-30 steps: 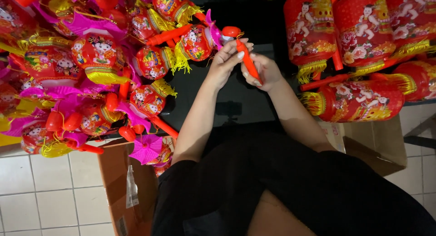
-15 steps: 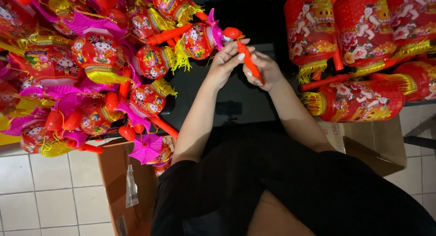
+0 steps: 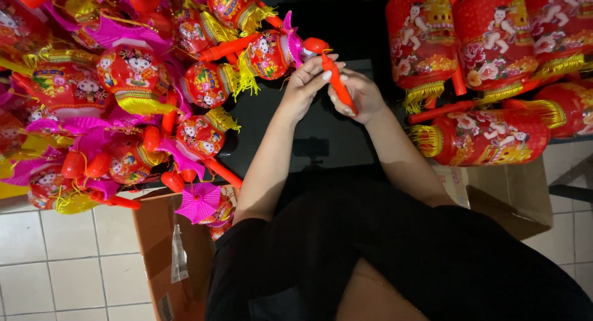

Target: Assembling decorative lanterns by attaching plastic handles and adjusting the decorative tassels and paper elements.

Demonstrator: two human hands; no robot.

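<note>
Right hand [image 3: 361, 98] closed around red plastic handle [image 3: 338, 83], held over dark table [image 3: 321, 142] | left hand [image 3: 307, 80] pinching handle's upper part, fingertips apparently on it | small round lantern [image 3: 269, 54] just beside handle's top | lantern pile [image 3: 123, 98] left | big red lanterns [image 3: 488, 43] right | cardboard box [image 3: 167, 253] below.

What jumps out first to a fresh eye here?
Both hands meet at top centre on a slim orange plastic handle stick: the left hand pinches it near the top, the right hand grips it lower down. A heap of small round red-and-pink paper lanterns with yellow tassels fills the left; larger red cylindrical lanterns crowd the upper right.
</note>
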